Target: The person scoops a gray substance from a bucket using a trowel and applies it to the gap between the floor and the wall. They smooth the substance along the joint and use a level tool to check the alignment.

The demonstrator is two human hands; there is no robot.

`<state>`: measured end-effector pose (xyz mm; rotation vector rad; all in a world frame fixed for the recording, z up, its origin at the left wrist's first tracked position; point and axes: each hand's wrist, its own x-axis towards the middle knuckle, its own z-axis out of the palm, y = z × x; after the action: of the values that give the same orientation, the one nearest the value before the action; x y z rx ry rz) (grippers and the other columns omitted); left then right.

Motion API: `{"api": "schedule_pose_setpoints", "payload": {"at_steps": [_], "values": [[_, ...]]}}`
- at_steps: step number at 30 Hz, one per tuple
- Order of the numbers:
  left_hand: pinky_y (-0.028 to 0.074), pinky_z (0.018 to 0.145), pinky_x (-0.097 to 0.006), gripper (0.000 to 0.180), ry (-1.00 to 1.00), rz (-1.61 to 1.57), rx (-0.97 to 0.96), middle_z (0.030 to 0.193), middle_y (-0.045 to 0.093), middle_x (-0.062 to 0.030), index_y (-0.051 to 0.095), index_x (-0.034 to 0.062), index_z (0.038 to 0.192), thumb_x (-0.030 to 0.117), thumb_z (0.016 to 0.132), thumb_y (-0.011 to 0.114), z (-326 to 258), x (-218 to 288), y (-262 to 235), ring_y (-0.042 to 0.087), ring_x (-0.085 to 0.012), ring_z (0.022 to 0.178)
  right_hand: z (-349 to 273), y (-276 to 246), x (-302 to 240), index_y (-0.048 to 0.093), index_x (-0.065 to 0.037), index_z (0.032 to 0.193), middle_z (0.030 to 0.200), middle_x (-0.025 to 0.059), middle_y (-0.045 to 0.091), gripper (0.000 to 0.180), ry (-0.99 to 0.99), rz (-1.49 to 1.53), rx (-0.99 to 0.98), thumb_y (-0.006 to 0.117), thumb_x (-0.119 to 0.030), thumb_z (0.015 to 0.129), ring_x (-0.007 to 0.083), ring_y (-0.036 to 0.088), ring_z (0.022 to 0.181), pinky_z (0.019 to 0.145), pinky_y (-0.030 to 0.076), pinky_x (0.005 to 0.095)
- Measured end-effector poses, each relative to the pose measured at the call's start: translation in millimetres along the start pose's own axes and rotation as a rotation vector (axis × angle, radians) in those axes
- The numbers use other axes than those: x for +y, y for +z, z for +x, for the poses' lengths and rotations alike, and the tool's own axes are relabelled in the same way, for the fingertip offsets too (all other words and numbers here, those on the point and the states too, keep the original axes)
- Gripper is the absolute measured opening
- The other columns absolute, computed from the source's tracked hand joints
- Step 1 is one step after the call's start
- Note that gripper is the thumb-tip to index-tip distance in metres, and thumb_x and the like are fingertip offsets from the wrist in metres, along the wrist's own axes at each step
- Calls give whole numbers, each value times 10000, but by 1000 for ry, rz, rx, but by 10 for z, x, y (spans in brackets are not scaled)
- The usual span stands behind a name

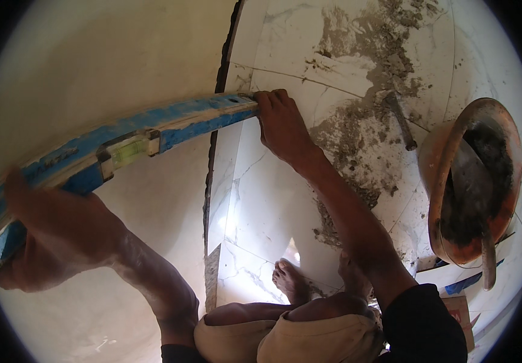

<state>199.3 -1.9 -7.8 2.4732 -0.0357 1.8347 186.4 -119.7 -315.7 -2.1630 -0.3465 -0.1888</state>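
Note:
A long blue spirit level [194, 123], worn and smeared with pale residue, stretches across the beige plastered surface at the left. Its greenish vial [130, 152] shows near the middle. My left hand [67, 233] is wrapped round the level near its left end, slightly blurred. At the other end, my right hand [284, 126] grips the tip, with its fingers bent over it. This tip reaches past the dark, ragged edge [211, 172] beside the pale tiles. Whether the level's whole length touches the surface behind it, I cannot tell.
Grey mortar crumbs [358, 133] litter the marbled tile floor [261, 199]. A hammer-like tool [401, 121] lies among them. To the right stands an orange basin [436, 212] of dark mortar, holding a trowel [488, 260]. My bare foot [290, 282] rests below.

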Motion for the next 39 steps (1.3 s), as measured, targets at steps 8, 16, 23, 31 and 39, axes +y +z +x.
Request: {"api": "schedule_pose_setpoints", "payload": {"at_steps": [8,16,23,31,39], "values": [[663,825,-394,499,168,-378,60,1026,610,-176,388,2,1160,-38,808,740,21,-157,212,708,-246,856,-19,14,78,543,41,1095,1069,172,616,286,-20,19,5,590,19,813,340,536,1028,873,486,429],[467,931,-511,653,325,-21,39,1308,385,-313,266,-65,1284,8,802,701,-23,-66,237,461,-316,1265,127,-573,-401,439,9,1413,1230,227,631,658,46,59,17,738,-98,837,399,540,1224,1011,472,410],[116,1134,-648,1218,185,99,40,1530,24,-416,-39,-156,1515,321,780,807,-84,-88,268,114,-517,1436,491,-1139,-1321,471,-83,1359,1037,235,693,553,-155,266,-129,708,-145,863,433,662,996,845,535,501],[435,1008,-493,622,-349,-665,-666,1409,439,-283,421,-84,1417,256,968,684,-2111,39,-996,485,-411,1241,642,-1073,-1077,475,-13,1338,939,268,699,527,-171,73,-149,699,-209,903,449,685,903,771,536,501],[494,970,-362,451,-1356,-731,-837,1222,672,-148,577,4,1341,295,1003,647,-3435,-296,-958,640,-258,1096,660,-1035,-1025,559,41,1239,988,265,705,488,-246,51,-124,726,-275,907,421,703,929,813,554,466]]}}
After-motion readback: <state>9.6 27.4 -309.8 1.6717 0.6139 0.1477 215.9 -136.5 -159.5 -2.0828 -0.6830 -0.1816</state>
